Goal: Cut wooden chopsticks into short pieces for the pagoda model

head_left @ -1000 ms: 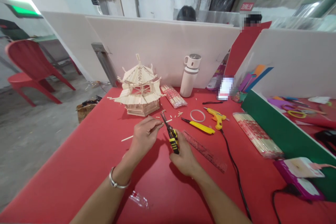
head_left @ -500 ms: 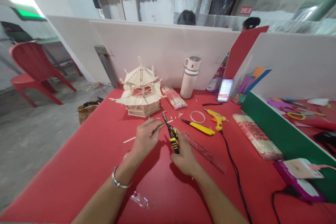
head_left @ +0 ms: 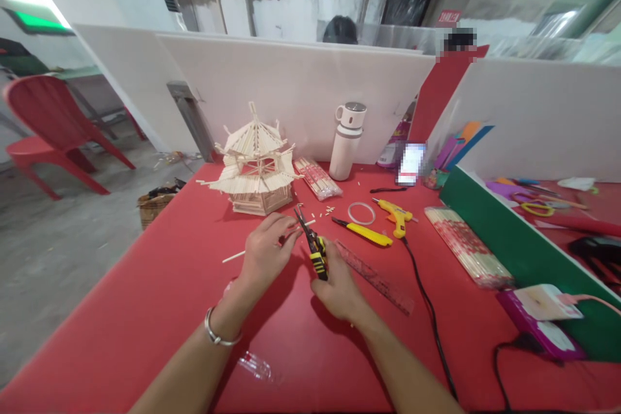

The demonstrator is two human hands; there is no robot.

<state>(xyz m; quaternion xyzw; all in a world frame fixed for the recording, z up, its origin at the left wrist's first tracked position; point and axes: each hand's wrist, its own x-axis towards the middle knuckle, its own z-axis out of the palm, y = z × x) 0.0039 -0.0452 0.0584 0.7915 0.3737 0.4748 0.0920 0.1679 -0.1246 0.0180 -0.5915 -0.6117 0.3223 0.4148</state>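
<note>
My left hand (head_left: 272, 249) pinches a thin wooden stick (head_left: 233, 257), which runs out past both sides of the fingers. In my right hand (head_left: 339, 284) is a pair of pliers (head_left: 317, 259) with black and yellow grips and long dark jaws. Those jaws point away from me and cross the stick close to my left fingertips; whether they touch it I cannot tell. Beyond my hands stands a pagoda model (head_left: 259, 168) built of pale sticks, with two roof tiers. Short cut stick pieces (head_left: 328, 210) lie scattered to the right of it.
On the red table (head_left: 160, 310) lie a yellow utility knife (head_left: 366, 234), a clear ruler (head_left: 373, 278), a transparent ring (head_left: 361, 213) and a corded glue gun (head_left: 398, 217). Stick packs (head_left: 317, 178) and a white bottle (head_left: 348, 142) stand near the partition (head_left: 272, 71). A green board (head_left: 524, 259) borders the right.
The view has shifted slightly, so everything sits a little further left. My left fingers have loosened a bit around the stick, beside the pliers' jaws.
</note>
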